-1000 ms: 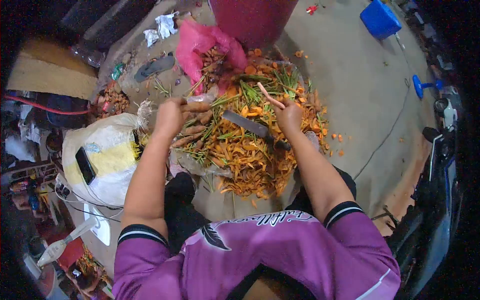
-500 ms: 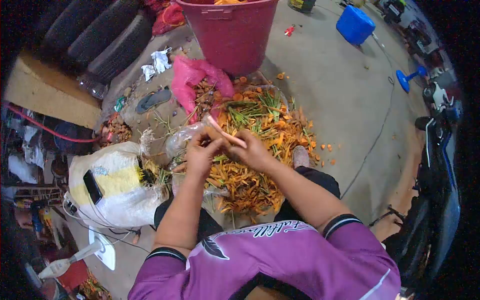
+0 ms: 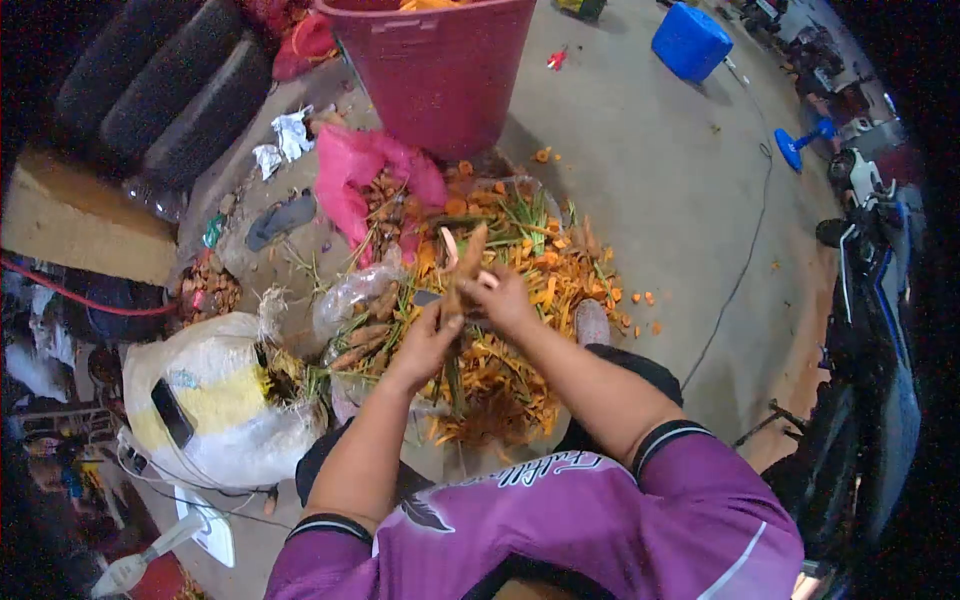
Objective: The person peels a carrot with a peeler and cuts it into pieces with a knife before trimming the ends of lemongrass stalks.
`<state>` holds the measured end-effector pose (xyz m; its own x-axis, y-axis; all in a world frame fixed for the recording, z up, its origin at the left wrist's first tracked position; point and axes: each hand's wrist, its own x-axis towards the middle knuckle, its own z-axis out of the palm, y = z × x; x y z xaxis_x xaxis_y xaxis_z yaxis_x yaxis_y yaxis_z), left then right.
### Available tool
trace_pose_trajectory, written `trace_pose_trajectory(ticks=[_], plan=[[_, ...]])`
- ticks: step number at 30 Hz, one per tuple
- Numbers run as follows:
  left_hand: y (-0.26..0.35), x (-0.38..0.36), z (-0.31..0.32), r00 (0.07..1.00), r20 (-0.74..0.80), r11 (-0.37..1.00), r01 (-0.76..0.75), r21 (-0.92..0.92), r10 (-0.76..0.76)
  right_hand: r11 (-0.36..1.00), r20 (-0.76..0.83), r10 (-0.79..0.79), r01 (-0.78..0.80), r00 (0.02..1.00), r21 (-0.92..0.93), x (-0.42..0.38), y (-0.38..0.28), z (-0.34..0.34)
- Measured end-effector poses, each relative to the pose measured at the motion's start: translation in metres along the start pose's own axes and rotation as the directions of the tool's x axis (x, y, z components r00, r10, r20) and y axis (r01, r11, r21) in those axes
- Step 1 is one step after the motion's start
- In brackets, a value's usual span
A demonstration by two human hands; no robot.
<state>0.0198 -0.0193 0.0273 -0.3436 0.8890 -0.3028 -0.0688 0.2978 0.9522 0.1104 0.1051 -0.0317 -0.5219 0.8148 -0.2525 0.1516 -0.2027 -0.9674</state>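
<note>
A brownish unpeeled carrot (image 3: 474, 252) stands tilted between my hands, tip pointing away from me and its green stalks hanging down toward my lap. My left hand (image 3: 428, 348) is closed around its lower end. Against its right side, my right hand (image 3: 505, 305) grips a pink peeler (image 3: 449, 246), partly hidden behind the carrot and fingers. Beneath both hands spreads a pile of orange peelings (image 3: 545, 345) mixed with green stalks. Several unpeeled carrots (image 3: 362, 345) lie left of my left hand, by a clear plastic bag (image 3: 350, 295).
A large red tub (image 3: 430, 80) with orange pieces inside stands beyond the pile, beside a pink mesh sack (image 3: 345, 180). To the left sits a white woven sack (image 3: 225, 410) with a phone (image 3: 172, 412) on it. A blue jerrycan (image 3: 691, 42) and a motorbike (image 3: 885, 300) are right.
The carrot has swung upright in my left hand, its tip now pointing away. My right hand has shifted slightly right with the peeler. The whole view has shifted a little.
</note>
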Motion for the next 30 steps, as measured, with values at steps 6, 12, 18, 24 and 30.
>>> trace_pose_trajectory(ticks=[6,12,18,24,30], plan=[[0.001,0.007,-0.03,0.953,0.079,0.832,0.293,-0.472,-0.291,0.957,0.01,-0.197,0.194,0.98,-0.216,0.027,-0.045,-0.04],[0.001,0.0,-0.041,0.927,0.234,0.681,0.374,-0.629,-0.292,0.954,-0.079,-0.243,0.253,0.967,0.162,0.003,-0.1,-0.033],[0.006,-0.006,-0.036,0.921,0.251,0.772,0.386,-0.505,-0.297,0.953,0.248,0.006,-0.081,0.969,0.291,-0.005,-0.09,-0.021],[0.006,-0.006,-0.031,0.911,0.354,0.821,0.363,-0.44,-0.213,0.957,0.371,0.023,-0.128,0.928,0.262,-0.012,-0.066,-0.012],[0.015,-0.009,-0.031,0.84,0.469,0.821,0.458,-0.342,-0.273,0.948,0.392,0.125,-0.227,0.911,0.225,-0.003,-0.064,-0.025]])
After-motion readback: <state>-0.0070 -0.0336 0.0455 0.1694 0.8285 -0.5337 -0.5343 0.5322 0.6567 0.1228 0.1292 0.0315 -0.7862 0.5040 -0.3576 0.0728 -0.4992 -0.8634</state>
